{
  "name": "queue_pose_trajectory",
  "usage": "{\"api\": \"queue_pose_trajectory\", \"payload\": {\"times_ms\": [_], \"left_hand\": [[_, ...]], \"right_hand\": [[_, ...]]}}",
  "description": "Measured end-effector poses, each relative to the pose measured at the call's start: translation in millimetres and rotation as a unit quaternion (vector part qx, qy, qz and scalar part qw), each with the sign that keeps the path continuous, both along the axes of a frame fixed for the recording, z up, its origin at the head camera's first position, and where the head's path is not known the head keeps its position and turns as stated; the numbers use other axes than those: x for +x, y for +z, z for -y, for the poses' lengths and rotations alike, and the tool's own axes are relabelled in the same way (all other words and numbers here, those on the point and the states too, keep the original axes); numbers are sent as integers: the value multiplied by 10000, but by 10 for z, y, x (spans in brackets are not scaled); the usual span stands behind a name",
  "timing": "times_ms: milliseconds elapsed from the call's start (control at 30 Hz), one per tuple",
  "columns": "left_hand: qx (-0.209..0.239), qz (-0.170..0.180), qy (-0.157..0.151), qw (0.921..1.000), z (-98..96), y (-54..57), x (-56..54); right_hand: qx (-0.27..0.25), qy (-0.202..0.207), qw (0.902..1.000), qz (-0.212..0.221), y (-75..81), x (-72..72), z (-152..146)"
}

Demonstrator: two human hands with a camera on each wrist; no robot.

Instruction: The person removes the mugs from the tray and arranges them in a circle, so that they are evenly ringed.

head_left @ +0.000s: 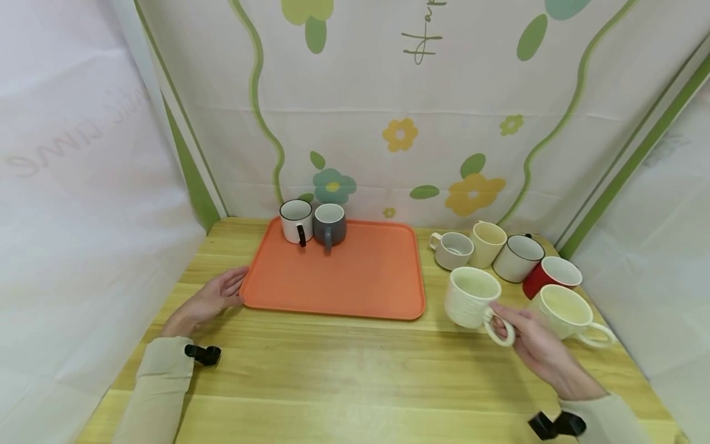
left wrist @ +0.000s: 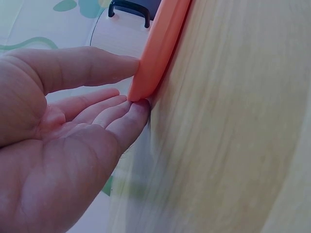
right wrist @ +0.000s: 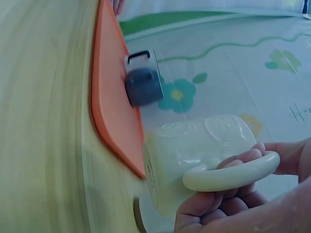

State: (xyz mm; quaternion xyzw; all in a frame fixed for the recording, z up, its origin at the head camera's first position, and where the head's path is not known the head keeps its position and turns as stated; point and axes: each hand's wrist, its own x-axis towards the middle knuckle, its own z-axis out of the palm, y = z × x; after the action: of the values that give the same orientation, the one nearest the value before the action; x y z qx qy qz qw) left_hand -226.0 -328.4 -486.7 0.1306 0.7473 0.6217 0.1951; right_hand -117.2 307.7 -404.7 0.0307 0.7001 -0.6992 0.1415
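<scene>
My right hand (head_left: 535, 345) grips the handle of a cream embossed mug (head_left: 468, 302), fingers looped through it. In the head view the mug is held upright, right of the orange tray (head_left: 333, 277); in the right wrist view, its raised relief (right wrist: 218, 128) shows. At the tray's left edge, my left hand (head_left: 216, 293) holds the rim, thumb on one side and fingertips against the underside in the left wrist view. On the tray's back left stand a white mug with black rim (head_left: 294, 225) and a grey-blue mug (head_left: 330, 225), side by side, handles toward me.
Several mugs cluster at the table's right: a small whitish cup (head_left: 452, 251), a cream mug (head_left: 488, 243), a black-rimmed white mug (head_left: 516, 262), a red mug (head_left: 538, 280) and a wide pale-yellow cup (head_left: 566, 311) beside my right hand. A printed curtain (head_left: 344, 123) hangs behind the wooden table (head_left: 333, 382).
</scene>
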Motion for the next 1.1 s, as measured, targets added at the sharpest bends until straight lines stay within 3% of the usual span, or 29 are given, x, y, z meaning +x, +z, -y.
{"api": "queue_pose_trajectory", "payload": {"times_ms": [267,400,733,1100], "left_hand": [[-13,0,-3,10000,8,-2,-7],[38,7,-40,10000,2,-1,-13],[46,19,-58,10000,-8,7,-14],[22,-67,-96,9999,13,1,-24]], "right_hand": [[-10,-795,9954,-536,-257,319,-299],[-74,-1246,9907,-537,-372,417,-382],[232,-1943,9804,-227,-539,560,-460],[-243,-2238,9742,144,-664,570,-508]]}}
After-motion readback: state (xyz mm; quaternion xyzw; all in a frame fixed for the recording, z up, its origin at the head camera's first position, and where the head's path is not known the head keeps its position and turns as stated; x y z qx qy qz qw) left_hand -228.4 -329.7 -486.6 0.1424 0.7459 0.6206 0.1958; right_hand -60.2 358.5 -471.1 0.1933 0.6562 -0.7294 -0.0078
